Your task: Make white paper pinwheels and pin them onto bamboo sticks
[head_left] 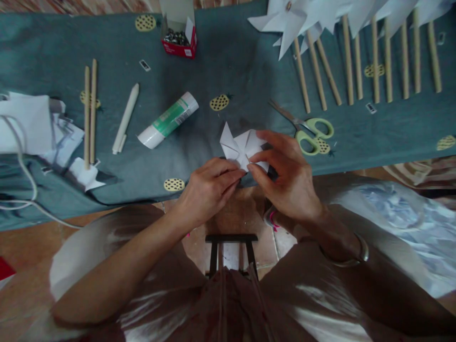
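Between my hands, at the table's near edge, is a white paper pinwheel [239, 145] with folded blades. My left hand [213, 183] pinches its near edge, thumb and fingers pressed together. On its right side, my right hand [285, 171] has thumb and fingers on the paper close to the centre, with one finger on the upper right blade. Just right of that hand lie scissors [309, 133] with light green handles, blades apart. A glue stick [169, 120] with a green label lies to the upper left of my left hand.
Finished paper pinwheels [288, 19] on wooden sticks [347, 61] lie at the back right. A red box [180, 42] of small metal pieces stands at the back. Left are a white pen [126, 118], two wooden sticks [93, 114], paper sheets [28, 123] and a white cable [30, 175].
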